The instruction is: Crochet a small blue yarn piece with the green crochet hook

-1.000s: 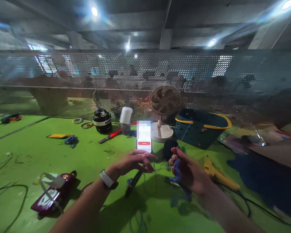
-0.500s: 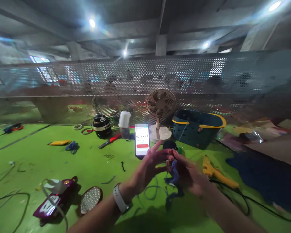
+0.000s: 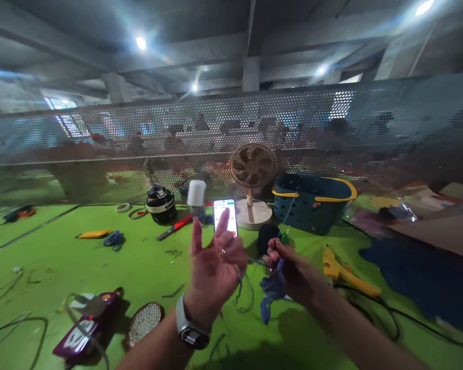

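Observation:
My left hand [image 3: 218, 262] is turned palm up, thumb and forefinger stretched apart, the other fingers curled on a strand of blue yarn [image 3: 257, 262]. The strand runs across to my right hand [image 3: 293, 264], which pinches a small blue yarn piece [image 3: 273, 288] that dangles below the fingers. Whether a hook sits in that grip I cannot tell. Loose yarn loops down between the hands onto the green table [image 3: 158, 277]. Behind my left hand, a lit phone [image 3: 224, 205] stands upright, partly covered by the fingers.
At the back stand a fan [image 3: 253, 167], a dark blue basket [image 3: 312, 205] with yellow handles and a dark round object [image 3: 267, 239]. A yellow glue gun [image 3: 347, 272] with a cable lies right. Left are a purple packet-like object [image 3: 88, 329], a round studded disc [image 3: 144, 324] and a yellow cutter [image 3: 94, 234].
My left hand has moved left, away from my right hand, and turned palm up with a yarn strand drawn between them. My right hand stays nearly in place with the blue piece.

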A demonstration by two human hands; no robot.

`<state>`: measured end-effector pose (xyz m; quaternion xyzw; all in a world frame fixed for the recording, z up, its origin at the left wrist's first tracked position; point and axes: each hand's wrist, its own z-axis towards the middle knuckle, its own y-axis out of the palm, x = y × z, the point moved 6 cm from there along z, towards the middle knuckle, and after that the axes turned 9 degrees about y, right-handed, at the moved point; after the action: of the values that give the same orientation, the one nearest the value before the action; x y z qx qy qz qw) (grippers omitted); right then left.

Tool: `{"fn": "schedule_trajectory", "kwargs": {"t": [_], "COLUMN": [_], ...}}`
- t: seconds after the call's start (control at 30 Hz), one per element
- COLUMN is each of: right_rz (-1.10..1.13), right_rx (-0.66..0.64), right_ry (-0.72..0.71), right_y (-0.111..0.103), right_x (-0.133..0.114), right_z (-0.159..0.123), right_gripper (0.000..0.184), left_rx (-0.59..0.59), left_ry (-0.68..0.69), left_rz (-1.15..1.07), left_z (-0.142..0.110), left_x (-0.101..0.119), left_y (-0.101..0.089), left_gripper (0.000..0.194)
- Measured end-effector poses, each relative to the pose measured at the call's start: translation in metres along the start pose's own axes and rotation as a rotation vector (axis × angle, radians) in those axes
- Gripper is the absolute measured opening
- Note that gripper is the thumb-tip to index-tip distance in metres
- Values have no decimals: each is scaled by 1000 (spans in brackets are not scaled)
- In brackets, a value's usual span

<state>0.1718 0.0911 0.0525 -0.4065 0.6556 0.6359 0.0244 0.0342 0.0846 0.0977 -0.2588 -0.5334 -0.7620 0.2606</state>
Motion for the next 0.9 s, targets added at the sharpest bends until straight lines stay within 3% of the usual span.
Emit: {"fn": "schedule_trajectory", "kwargs": {"t": [0.07,0.17,0.27,0.33,0.4,0.57,0.73,0.9], "right_rz": [-16,-42,-93,-135,-173,-348,-435,-378], "right_rx": [-6,-13,-38,-59,-64,27,141,176], "right_ry": [-8,-35,-72,-97,-148,-311,-486,-510], "right_y": [2,6,9,11,12,10,8,1], "right_x": [2,3,2,2,-1,-12,-22,-20], "right_z": [0,-4,-8,-9,-10,-12,-16,-14], "right_gripper": [29,27,25,23,21,20,24,22], "left_rx": [-136,-425,-688,-759,-733,-492,-385,-340], "left_ry": [186,427,551,598,570,262,205,115], "left_rz": [205,694,1151,1318,1328,998,855,676], "left_z": [-2,-10,-16,-16,-13,-7,-8,-6], "left_x": [12,16,7,3,3,-8,-21,-30], "left_y": [9,22,26,27,28,17,8,6], "left_gripper": [73,71,61,55,49,47,48,60]}}
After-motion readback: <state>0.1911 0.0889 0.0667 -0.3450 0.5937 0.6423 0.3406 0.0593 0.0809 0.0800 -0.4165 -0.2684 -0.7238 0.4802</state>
